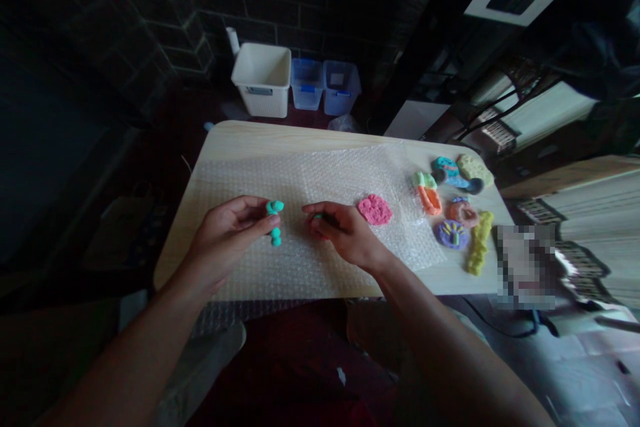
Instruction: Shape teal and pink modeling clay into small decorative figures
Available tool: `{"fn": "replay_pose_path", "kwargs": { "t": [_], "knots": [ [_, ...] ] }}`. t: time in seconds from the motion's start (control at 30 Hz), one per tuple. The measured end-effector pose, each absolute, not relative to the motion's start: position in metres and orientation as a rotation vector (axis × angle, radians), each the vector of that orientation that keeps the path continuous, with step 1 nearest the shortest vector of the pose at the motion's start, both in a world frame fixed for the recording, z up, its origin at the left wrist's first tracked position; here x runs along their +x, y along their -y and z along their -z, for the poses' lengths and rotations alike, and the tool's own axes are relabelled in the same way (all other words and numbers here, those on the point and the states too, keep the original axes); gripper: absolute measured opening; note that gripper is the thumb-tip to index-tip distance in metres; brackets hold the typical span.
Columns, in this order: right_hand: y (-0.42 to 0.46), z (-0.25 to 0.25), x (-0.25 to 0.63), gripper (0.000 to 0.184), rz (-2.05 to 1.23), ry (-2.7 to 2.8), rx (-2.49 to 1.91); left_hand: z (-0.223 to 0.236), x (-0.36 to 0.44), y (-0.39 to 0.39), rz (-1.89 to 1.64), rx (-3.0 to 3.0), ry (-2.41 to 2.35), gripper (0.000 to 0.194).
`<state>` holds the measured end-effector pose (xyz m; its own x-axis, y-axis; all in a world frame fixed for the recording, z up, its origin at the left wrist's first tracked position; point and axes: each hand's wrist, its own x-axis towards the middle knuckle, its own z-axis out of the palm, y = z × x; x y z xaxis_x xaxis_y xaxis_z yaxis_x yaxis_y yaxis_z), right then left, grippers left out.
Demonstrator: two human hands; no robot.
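Note:
My left hand (233, 230) pinches a string of bright green modelling clay lumps (276, 237) between thumb and fingers, held above the bubble wrap. Facing it, my right hand (345, 230) is curled around a reddish-pink clay piece (318, 227). Most of that piece is hidden by the fingers, and a speck of green shows beside it. Just beyond the right hand, a flat, crinkled pink clay shape (375, 210) lies on the bubble wrap (265, 277).
Several shaped clay pieces lie at the table's right end, among them an orange and green one (429, 199), a purple disc (452, 235) and a yellow strip (480, 243). A white bin (265, 101) and two blue-tinted tubs stand beyond the table's (220, 137) far edge.

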<state>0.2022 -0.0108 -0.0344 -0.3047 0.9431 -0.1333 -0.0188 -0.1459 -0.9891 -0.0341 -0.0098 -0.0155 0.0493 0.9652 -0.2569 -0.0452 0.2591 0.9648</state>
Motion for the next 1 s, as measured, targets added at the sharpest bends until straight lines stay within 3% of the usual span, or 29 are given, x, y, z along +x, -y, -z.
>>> {"fn": "replay_pose_path", "kwargs": {
  "t": [0.3, 0.47, 0.7, 0.87, 1.0],
  "knots": [
    [0.017, 0.015, 0.198, 0.048, -1.666, 1.156, -1.213, 0.012, -0.032, 0.011, -0.994, 0.989, -1.272, 0.04],
    [0.013, 0.019, 0.199, 0.039, -1.502, 1.187, -1.095, 0.016, -0.032, 0.009, -1.006, 0.98, -1.242, 0.039],
    [0.013, 0.017, 0.203, 0.034, -1.53, 1.119, -1.168, 0.013, -0.03, 0.009, -1.007, 0.979, -1.21, 0.036],
    [0.013, 0.016, 0.202, 0.059, -1.511, 1.064, -1.268, 0.015, -0.031, 0.009, -1.007, 0.952, -1.213, 0.037],
    [0.012, 0.019, 0.2, 0.042, -1.484, 1.11, -1.157, 0.016, -0.032, 0.01, -1.017, 0.965, -1.177, 0.034]
  ]
}}
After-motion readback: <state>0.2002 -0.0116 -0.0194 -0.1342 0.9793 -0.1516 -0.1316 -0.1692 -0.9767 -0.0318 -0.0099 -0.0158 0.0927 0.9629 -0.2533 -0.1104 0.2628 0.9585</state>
